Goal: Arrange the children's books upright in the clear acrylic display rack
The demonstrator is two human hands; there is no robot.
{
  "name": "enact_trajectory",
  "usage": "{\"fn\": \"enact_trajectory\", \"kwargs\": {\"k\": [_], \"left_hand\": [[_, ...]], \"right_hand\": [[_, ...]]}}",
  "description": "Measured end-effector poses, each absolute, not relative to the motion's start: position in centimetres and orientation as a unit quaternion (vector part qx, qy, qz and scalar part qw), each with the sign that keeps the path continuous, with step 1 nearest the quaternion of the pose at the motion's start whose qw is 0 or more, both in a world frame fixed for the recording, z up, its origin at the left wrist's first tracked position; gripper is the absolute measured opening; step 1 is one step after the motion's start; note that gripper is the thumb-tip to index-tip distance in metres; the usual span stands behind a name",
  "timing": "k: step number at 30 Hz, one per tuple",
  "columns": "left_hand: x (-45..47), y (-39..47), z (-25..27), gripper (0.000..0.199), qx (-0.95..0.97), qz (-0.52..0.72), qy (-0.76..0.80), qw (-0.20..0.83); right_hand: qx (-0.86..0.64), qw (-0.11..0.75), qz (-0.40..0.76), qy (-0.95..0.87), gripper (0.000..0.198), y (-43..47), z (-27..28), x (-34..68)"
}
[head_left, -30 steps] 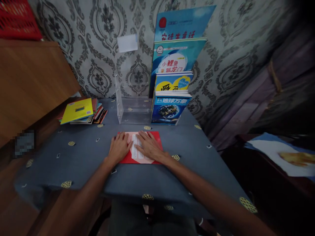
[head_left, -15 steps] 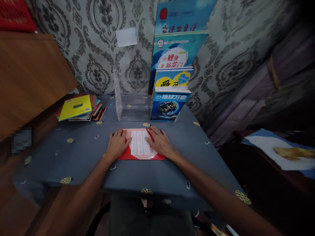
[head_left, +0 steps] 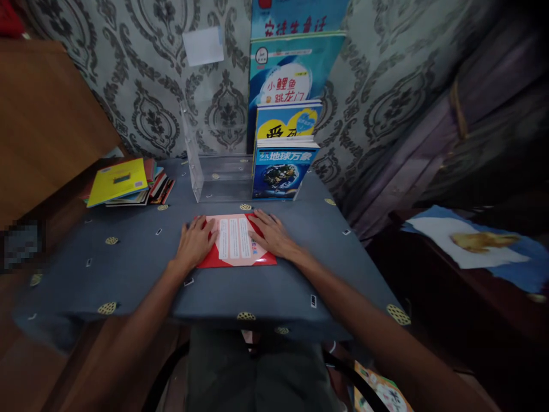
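A thin red and pink book [head_left: 234, 240] with white text panels lies flat on the cloth-covered table, its long side facing me. My left hand [head_left: 196, 241] rests flat on its left end, fingers stretched out. Across from it, my right hand [head_left: 271, 233] lies on the right end with the fingers spread. Both palms press lightly on the cover, and neither hand grips it. Behind the book stands a clear acrylic book stand [head_left: 195, 166], with several upright books in its right part; the front one is a blue book with a globe [head_left: 281, 174].
A loose stack of books topped by a yellow one [head_left: 118, 180] lies at the table's back left. A wooden cabinet [head_left: 47, 126] stands to the left. At right, blue and white cloth [head_left: 467, 240] covers a dark surface. Another book [head_left: 381, 389] is low beside the chair.
The whole scene has shifted up and left as my head moved. Both hands stay on the book, which has not visibly moved on the table.
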State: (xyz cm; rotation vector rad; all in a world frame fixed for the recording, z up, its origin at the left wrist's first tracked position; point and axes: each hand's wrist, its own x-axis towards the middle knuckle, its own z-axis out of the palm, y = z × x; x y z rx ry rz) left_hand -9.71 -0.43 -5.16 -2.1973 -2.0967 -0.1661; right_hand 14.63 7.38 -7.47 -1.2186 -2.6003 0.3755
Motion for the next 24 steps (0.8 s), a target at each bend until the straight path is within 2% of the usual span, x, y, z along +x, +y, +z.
{"fn": "enact_trajectory", "kwargs": {"k": [8, 11, 19, 24], "left_hand": [[-16.7, -1.2, -6.0, 0.052, -0.799, -0.117, -0.581, -0.100], [-18.4, -1.8, -6.2, 0.054, -0.800, -0.145, -0.567, -0.132], [-18.4, -1.9, -6.8, 0.049, -0.788, -0.193, -0.572, -0.125], [-18.6, -1.8, -7.4, 0.048, -0.782, -0.209, -0.574, -0.122]], "right_hand": [[-0.424, 0.111, 0.115, -0.891, 0.056, 6.8, -6.8, 14.6], [-0.407, 0.106, 0.095, -0.903, 0.047, 6.5, -6.5, 14.0], [-0.204, 0.127, 0.094, -0.966, 0.033, 3.4, -5.6, 6.7], [-0.163, 0.138, 0.074, -0.974, 0.034, 1.3, -5.3, 3.4]]}}
